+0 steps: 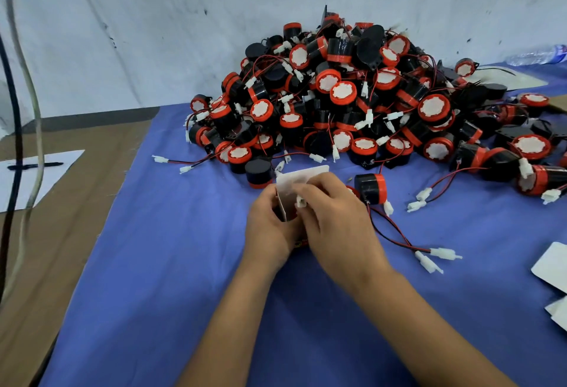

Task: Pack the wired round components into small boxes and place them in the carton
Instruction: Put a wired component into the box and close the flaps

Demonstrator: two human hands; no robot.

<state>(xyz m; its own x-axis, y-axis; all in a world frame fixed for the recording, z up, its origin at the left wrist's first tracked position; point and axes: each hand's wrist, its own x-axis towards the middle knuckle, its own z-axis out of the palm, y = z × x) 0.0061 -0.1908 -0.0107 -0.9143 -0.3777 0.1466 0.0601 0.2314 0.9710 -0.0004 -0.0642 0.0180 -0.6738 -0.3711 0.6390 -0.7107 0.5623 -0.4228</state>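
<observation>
left hand: left hand curled round the side of a small white cardboard box, holding it up off the blue cloth-covered bench
right hand: right hand on the box front, fingers bent, pinching a white plastic connector at the box mouth
box: flap open, standing up behind the fingers; red-and-black part shows inside the opening, mostly hidden by both hands
pile: big heap of black round components with red caps and red-black wires on the bench, just behind the box
loose one: single black-and-red component lying just right of the right hand, its wires trailing to white plugs
flat boxes: white flat cardboard blanks at right edge of bench
left side: white paper sheet with black pen on brown cardboard, well apart from the hands
carton: cannot tell where it is
</observation>
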